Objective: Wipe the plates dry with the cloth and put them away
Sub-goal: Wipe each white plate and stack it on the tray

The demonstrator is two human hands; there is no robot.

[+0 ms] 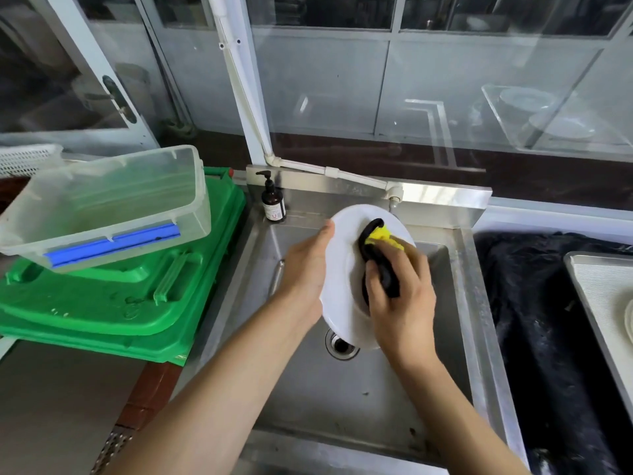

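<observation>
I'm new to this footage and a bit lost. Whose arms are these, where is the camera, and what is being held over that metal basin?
There is no machine here. A person wears one camera on the head, so you look down along their own arms. The left hand grips a white plate by its edge, tilted above a steel sink. The right hand presses a black and yellow cloth against the plate's face. To the left, a clear plastic tub sits on green lids. A pump bottle stands at the sink's back corner.
</observation>
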